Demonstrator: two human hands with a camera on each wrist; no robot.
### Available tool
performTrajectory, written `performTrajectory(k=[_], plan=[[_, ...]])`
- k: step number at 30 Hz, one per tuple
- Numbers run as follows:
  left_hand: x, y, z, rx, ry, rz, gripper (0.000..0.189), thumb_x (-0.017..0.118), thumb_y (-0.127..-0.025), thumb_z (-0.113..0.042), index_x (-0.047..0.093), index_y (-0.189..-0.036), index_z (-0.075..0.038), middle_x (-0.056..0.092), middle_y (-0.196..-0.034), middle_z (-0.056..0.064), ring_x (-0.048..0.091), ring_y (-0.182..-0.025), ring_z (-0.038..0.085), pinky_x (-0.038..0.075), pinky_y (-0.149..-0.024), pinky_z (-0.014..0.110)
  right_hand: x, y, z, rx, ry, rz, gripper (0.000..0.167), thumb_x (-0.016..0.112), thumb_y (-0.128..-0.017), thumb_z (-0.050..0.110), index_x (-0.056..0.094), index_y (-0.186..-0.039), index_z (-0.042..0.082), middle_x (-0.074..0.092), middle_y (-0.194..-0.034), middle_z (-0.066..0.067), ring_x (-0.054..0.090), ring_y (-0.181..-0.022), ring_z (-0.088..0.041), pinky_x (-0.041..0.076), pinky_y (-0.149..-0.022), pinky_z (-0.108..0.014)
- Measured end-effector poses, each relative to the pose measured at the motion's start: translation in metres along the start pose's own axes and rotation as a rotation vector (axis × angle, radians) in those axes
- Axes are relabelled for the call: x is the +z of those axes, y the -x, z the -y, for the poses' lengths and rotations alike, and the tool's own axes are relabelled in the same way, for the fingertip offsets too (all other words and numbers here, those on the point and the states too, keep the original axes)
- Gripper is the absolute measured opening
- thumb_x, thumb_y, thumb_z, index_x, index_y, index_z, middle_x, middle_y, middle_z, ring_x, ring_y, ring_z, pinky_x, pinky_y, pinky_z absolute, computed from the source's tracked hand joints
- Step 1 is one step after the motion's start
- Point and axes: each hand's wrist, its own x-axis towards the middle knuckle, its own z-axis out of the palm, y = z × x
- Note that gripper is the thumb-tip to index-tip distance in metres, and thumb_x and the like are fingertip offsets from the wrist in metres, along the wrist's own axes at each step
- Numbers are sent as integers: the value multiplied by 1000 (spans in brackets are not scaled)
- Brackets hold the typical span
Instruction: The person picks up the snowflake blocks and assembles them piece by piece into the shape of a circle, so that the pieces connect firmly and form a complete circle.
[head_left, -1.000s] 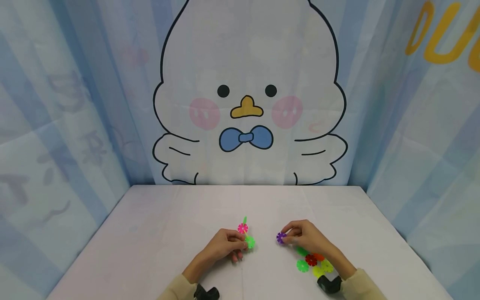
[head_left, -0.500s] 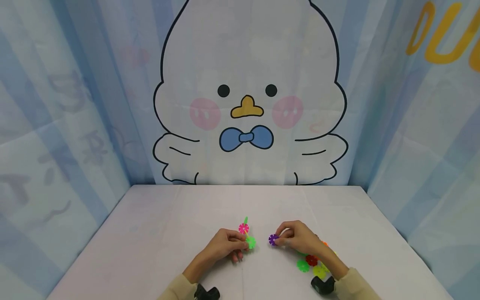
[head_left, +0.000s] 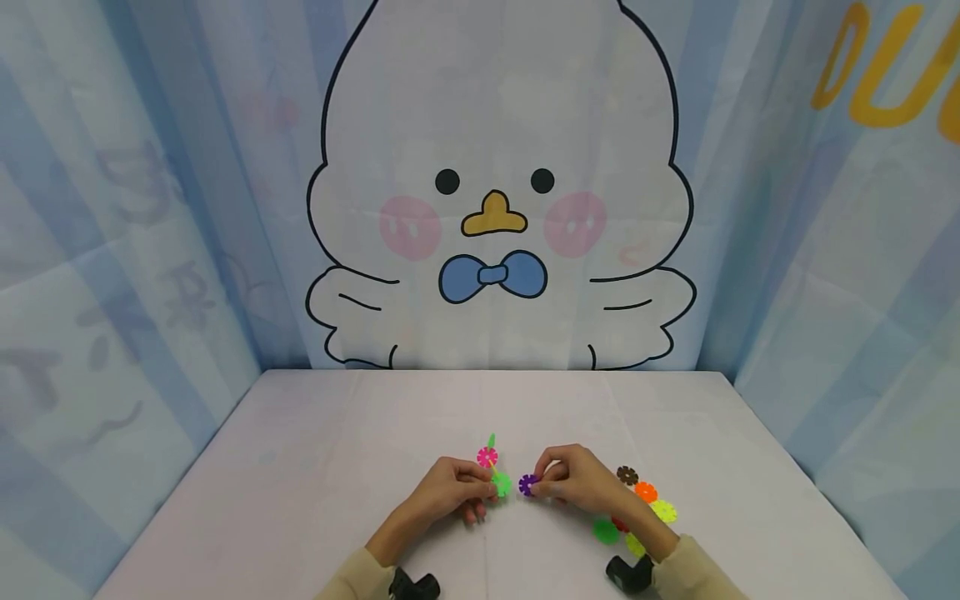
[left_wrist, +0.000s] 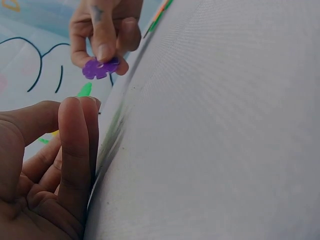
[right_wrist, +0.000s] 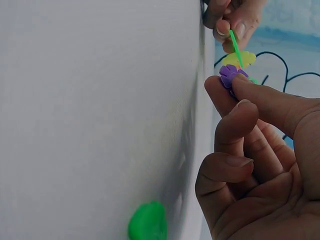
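My left hand [head_left: 480,490] pinches a small cluster of joined snowflake discs: a pink disc [head_left: 487,457], a green disc [head_left: 501,483] and a green tip [head_left: 491,439] on top. It holds the cluster upright just above the white table [head_left: 337,467]. My right hand [head_left: 540,485] pinches a purple disc [head_left: 528,485] between thumb and fingers, right beside the green disc. The purple disc [left_wrist: 100,67] shows edge-up in the left wrist view. In the right wrist view the purple disc [right_wrist: 230,75] sits just below the left hand's green piece [right_wrist: 235,47].
Loose discs lie by my right wrist: brown [head_left: 627,475], orange [head_left: 646,492], yellow-green [head_left: 663,510], green [head_left: 606,531], red [head_left: 619,525] and yellow [head_left: 636,544]. A cartoon-bird curtain [head_left: 495,208] hangs behind the table, with blue curtains at both sides.
My right hand has carried the purple disc leftward until it almost meets the left hand's cluster, uncovering loose discs behind it. The left hand has stayed in place.
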Motion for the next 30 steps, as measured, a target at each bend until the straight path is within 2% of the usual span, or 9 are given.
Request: performTrajectory(k=[7,15,22,30], plan=[[1,1,-2,-2,5,-11,24,79,-94,-12,75,-113,3,82,-94,13,66,-59,7,56,-52,20,6,-4,2,22,-16,8,19,84,-90,15,70,-95,3,76,-74,-13,52,-54,-5,44,-52,-19],[1,1,-3,-7,-1,-12,25,80,-94,-14,75,-112,3,82,-93,12,66,-60,7,56,-53,20,10,-6,1,19,14,-3,17,84,-91,16,70,-94,6,75,-73,-12,52,-53,-6,42,-51,-18],[1,0,-1,-14,9,-20,26,79,-94,-14,74,-114,3,82,-94,11,66,-60,7,56,-53,20,12,-5,7,20,10,-19,17,83,-91,13,70,-94,4,77,-76,-17,53,-54,-9,42,-50,-19],[0,0,-1,-17,26,-22,28,80,-94,-14,74,-113,4,82,-93,11,67,-60,7,57,-53,20,17,-7,6,23,62,-31,15,84,-91,15,70,-91,9,77,-74,-8,57,-55,-8,44,-52,-19]])
